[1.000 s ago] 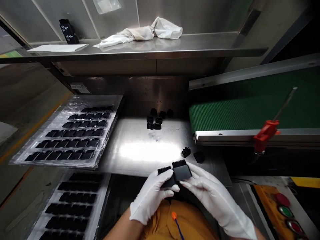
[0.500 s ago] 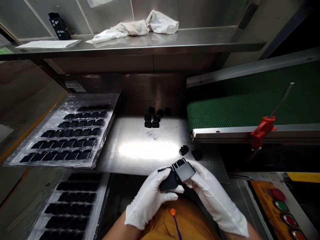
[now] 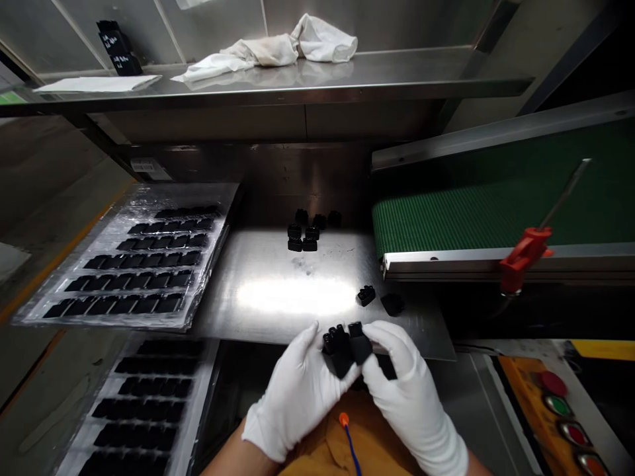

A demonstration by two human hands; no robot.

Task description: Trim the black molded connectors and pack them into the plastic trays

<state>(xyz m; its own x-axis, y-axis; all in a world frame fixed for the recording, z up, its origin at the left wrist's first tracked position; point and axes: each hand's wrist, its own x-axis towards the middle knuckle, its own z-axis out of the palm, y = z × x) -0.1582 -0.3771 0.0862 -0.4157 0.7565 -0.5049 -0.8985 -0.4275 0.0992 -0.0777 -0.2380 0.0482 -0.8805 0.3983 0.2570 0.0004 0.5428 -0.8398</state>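
In a white glove, my left hand (image 3: 302,383) is closed on a black plastic part (image 3: 338,352) with a lobed top edge. My right hand (image 3: 404,377), gloved too, pinches a second black plastic part (image 3: 360,344) right beside the first; whether the two touch I cannot tell. Just beyond the hands, a small black part (image 3: 366,295) and a darker black piece (image 3: 393,304) lie on the steel table (image 3: 268,264). Farther back, several small black blocks (image 3: 302,233) stand grouped together.
Left, a plastic-covered tray (image 3: 198,311) carries rows of black parts, above another tray (image 3: 203,370). A green conveyor belt (image 3: 446,205) runs at right, with a red-handled air gun (image 3: 526,258) before it. White cloths (image 3: 322,43) lie on the shelf (image 3: 397,73). A button box (image 3: 540,410) sits lower right.
Both black parts have been turned in my hands, so the right one no longer shows its grey flat face. My right hand has shifted slightly down and left.
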